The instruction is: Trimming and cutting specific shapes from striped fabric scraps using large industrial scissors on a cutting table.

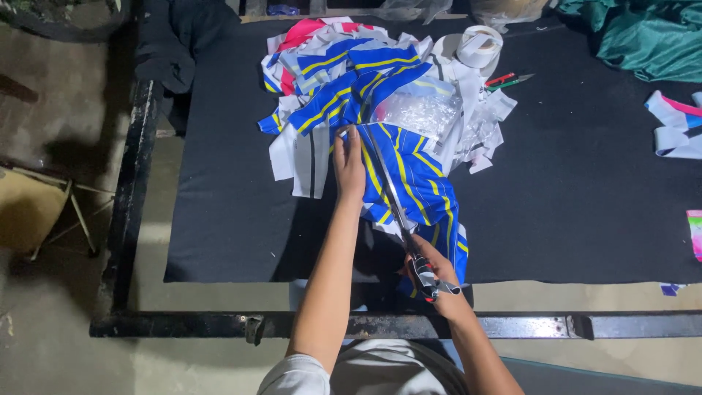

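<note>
A blue fabric piece (413,183) with yellow and white stripes lies on the black table mat (578,190). My left hand (349,164) presses flat on the fabric's left edge, fingers pointing away from me. Long scissors (395,201) run along the fabric, and my right hand (431,274) grips their handles near the table's front edge. Behind lies a heap of cut blue, white and pink fabric pieces (344,73), with a clear plastic bag (420,113) among them.
A roll of white tape (479,45) and a small red-and-green snipper (508,80) lie at the back. Green cloth (643,36) is bunched at the back right, with fabric strips (676,128) at the right edge. A black metal frame (351,325) borders the table; a chair (44,212) stands at left.
</note>
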